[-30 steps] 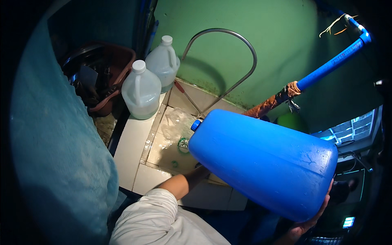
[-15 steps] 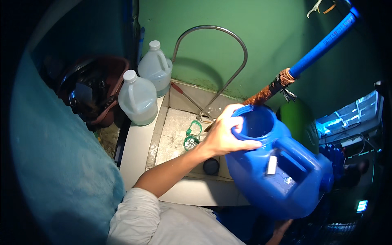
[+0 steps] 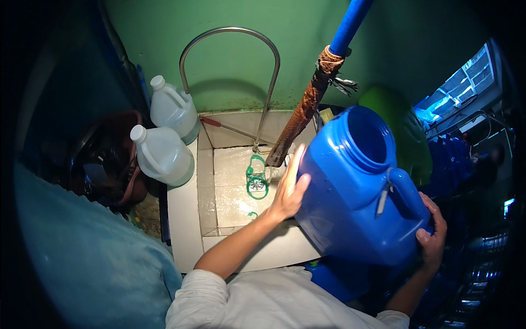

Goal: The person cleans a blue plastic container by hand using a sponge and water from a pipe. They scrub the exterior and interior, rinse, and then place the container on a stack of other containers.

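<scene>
A large blue jug with an uncapped wide mouth and side handle is held tilted at the right of the tiled basin. My left hand lies along its left side, fingers extended against it. My right hand grips its lower right, near the handle. Left of the jug, a rusty wrapped pipe, continuing into blue pipe, angles down over the basin. Green rings lie around the metal drain.
Two translucent jugs stand on the left ledge. Further left are a brown tub and blue fabric. A bent metal tube arches before the green wall. A green container and more blue containers are at right.
The jug has turned from lying sideways to mouth upward, and my left hand has moved from its mouth to its left side. The view has shifted, bringing the basin nearer the centre.
</scene>
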`<control>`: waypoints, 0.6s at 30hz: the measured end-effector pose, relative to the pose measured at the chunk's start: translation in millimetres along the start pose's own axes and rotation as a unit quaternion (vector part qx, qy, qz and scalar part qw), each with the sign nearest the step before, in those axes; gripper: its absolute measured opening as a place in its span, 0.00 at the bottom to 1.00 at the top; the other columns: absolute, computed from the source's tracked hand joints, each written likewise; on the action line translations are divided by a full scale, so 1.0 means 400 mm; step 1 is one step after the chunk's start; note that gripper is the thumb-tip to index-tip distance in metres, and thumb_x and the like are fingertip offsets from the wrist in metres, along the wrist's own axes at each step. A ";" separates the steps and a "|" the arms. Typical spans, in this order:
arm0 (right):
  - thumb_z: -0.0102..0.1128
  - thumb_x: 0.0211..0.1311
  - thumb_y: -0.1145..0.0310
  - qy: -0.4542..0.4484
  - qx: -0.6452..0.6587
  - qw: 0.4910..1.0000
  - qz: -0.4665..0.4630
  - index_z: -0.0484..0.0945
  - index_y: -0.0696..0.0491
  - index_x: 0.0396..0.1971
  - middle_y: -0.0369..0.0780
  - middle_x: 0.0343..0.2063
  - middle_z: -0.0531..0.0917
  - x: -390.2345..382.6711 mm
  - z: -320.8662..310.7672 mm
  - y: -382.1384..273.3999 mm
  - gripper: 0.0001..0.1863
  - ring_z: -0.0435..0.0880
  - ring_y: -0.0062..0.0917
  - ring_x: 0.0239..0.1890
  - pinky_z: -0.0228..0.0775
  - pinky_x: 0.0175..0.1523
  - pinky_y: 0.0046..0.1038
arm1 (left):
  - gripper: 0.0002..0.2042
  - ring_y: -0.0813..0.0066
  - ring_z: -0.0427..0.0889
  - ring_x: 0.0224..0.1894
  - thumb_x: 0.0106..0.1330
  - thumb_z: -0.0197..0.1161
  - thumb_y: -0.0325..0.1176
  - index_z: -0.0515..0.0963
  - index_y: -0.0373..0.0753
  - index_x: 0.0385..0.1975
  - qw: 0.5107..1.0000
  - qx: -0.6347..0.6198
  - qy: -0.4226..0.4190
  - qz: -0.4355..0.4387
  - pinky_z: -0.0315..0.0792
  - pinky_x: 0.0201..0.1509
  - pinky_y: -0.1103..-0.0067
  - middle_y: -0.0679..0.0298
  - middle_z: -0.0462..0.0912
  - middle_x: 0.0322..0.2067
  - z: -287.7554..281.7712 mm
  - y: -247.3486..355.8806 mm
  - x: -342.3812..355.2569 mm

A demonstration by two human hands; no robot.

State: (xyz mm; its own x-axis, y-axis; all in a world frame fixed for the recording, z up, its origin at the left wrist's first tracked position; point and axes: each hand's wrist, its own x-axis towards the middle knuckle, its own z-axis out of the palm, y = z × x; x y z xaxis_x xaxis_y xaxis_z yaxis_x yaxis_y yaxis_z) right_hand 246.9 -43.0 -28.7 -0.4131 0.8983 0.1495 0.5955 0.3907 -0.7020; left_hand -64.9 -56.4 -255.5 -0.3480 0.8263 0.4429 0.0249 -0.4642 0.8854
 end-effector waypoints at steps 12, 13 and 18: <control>0.59 0.57 0.53 0.084 -0.171 0.978 -0.080 0.77 0.60 0.56 0.52 0.53 0.80 -0.026 0.037 0.012 0.32 0.79 0.44 0.56 0.67 0.64 0.44 | 0.18 0.65 0.87 0.43 0.78 0.51 0.35 0.70 0.38 0.63 0.893 -0.112 0.100 -0.424 0.84 0.44 0.72 0.57 0.86 0.43 -0.120 -0.368 0.031; 0.59 0.57 0.53 0.083 -0.170 0.979 -0.081 0.77 0.60 0.55 0.52 0.52 0.80 -0.028 0.038 0.016 0.31 0.79 0.43 0.55 0.67 0.64 0.44 | 0.16 0.66 0.87 0.40 0.78 0.50 0.35 0.70 0.37 0.60 0.882 -0.160 0.100 -0.432 0.84 0.41 0.74 0.57 0.86 0.41 -0.126 -0.352 0.028; 0.59 0.57 0.54 0.128 -0.117 0.984 -0.049 0.77 0.59 0.55 0.50 0.51 0.81 -0.034 0.023 0.050 0.30 0.79 0.40 0.54 0.68 0.62 0.42 | 0.12 0.70 0.88 0.30 0.79 0.48 0.33 0.71 0.33 0.53 0.872 -0.164 0.041 -0.460 0.83 0.30 0.79 0.52 0.86 0.37 -0.151 -0.258 -0.052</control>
State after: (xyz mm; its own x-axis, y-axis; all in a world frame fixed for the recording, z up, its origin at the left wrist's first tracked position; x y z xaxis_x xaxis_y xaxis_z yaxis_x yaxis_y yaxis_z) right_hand 258.3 -49.3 -51.1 -0.3070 0.8632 0.4007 0.7161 0.4869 -0.5001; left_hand -116.8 -45.0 -364.6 -0.1456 0.8776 -0.4568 -0.5647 0.3054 0.7667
